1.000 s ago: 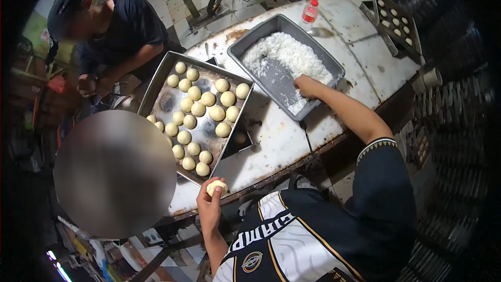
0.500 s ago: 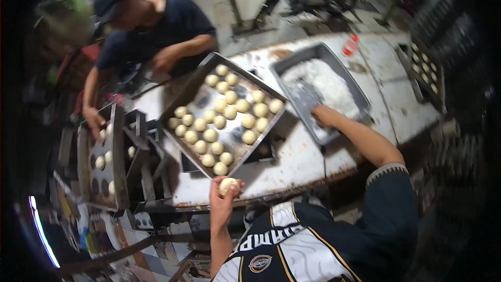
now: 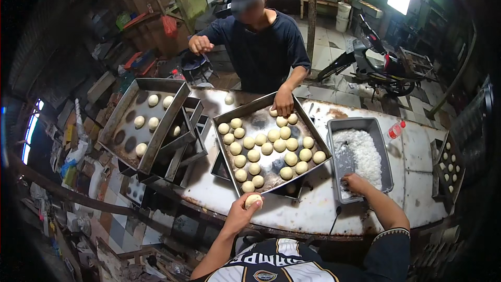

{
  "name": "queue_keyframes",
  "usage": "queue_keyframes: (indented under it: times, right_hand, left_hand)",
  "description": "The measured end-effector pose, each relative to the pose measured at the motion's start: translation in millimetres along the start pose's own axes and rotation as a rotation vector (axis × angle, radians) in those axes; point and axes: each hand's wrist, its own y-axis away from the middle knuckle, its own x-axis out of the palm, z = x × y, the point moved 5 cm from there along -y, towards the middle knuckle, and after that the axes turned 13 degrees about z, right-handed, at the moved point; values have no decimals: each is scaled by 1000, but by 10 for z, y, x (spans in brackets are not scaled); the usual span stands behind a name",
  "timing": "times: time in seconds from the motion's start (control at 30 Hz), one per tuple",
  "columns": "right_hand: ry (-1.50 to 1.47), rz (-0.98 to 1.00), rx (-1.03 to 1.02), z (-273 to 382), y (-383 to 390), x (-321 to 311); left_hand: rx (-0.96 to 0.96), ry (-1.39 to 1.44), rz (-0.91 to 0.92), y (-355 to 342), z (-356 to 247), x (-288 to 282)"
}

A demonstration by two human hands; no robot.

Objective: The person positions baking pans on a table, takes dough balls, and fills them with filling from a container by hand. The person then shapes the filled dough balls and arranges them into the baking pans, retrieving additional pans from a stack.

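L hand cups a dough ball w/ curled fingers, by the baking tray; R hand curled, fingertips in grey flour tub.

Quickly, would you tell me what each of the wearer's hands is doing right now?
Left hand: closed around a dough ball at the baking tray's near edge.
Right hand: inside the grey tub of white flour; grip cannot be told.

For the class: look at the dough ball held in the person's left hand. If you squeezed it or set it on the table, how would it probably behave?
The dough ball looks smooth and round, so it might roll on the bare table. It is probably soft: the left hand cups it loosely in its fingertips, and firm squeezing would likely dent it. It seems light, carried easily in one hand.
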Motion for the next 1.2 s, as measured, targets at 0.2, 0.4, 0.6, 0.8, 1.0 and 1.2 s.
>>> queue_keyframes:
  times: [0.2, 0.4, 0.6, 0.8, 1.0, 1.2]
  right_hand:
    - [-43, -203, 64, 43, -215, -55]
    - [0, -328, -5, 191, -286, -72]
    - [29, -215, 44, 170, -348, 22]
    - [88, -267, -100, 207, -310, -74]
    - [-225, -120, -129, 169, -249, -17]
    - [-153, -186, 113, 127, -373, -90]
  left_hand:
    - [25, 275, -65, -98, 121, 32]
    - [19, 7, -138, -92, -37, -9]
    - [71, 240, -153, -147, -79, -21]
    - [149, 139, -177, -141, -86, -90]
    - [158, 313, -199, -183, -99, -77]
    - [153, 82, -173, -474, -269, 53]
